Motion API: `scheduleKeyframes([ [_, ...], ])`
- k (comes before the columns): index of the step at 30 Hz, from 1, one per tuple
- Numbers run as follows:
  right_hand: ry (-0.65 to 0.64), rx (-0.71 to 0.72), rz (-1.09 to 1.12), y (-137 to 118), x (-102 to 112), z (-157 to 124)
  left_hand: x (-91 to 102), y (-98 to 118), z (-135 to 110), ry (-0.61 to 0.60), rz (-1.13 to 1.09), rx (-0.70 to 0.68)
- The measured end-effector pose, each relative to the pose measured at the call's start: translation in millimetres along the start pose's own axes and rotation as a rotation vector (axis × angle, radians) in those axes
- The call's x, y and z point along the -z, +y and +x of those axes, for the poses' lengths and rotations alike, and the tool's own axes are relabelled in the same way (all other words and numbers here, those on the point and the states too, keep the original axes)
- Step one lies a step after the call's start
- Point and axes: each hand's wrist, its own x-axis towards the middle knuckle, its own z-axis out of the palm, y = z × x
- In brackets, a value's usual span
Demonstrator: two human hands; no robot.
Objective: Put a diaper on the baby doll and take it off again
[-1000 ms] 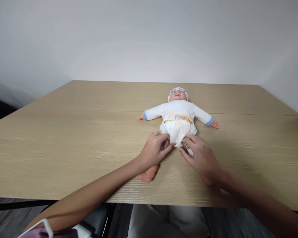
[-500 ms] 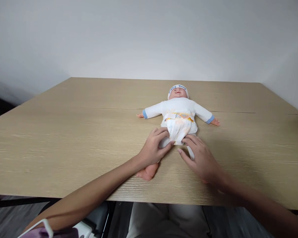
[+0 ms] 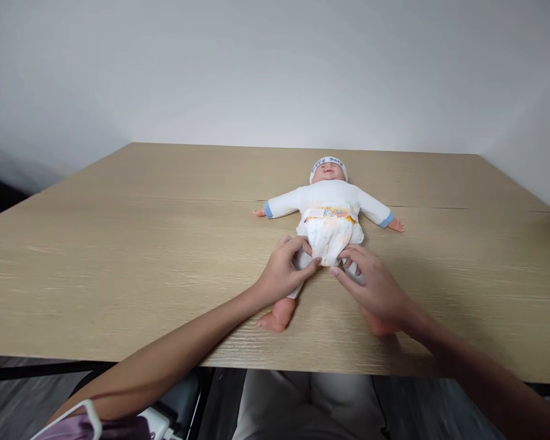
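- The doll [image 3: 329,198] lay on its back on the table [image 3: 119,244], arms spread, head away from the person.
- A diaper [image 3: 329,237] was wrapped round its hips.
- The left hand [image 3: 282,274] had its fingers curled, pinching the diaper's lower edge by one leg.
- The right hand [image 3: 376,286] pinched the edge just beside it, thumb and forefinger closed on the fabric, its palm over the other leg.

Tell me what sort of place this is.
Probably a plain indoor workroom or office: a large wooden table, a bare white wall behind it, and a baby doll whose diaper the left hand and right hand pinch.
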Motion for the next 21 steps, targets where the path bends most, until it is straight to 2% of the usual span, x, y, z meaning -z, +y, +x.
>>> scheduleKeyframes([
  [4,-0.025,-0.023,0.034,-0.3,8.0,-1.0,1.8,-4.2,-2.3,0.007,-0.037,0.025],
  [11,0.053,-0.072,0.011,-2.1,10.5,-4.6,1.2,-6.0,-3.8,0.038,-0.108,0.062],
  [16,0.036,-0.104,0.066,-1.9,14.1,-3.8,-0.3,-6.7,-5.1,0.039,-0.2,0.051],
  [21,0.037,-0.11,0.063,-2.8,14.2,-3.4,-1.0,-8.0,-6.2,0.037,-0.199,0.076],
])
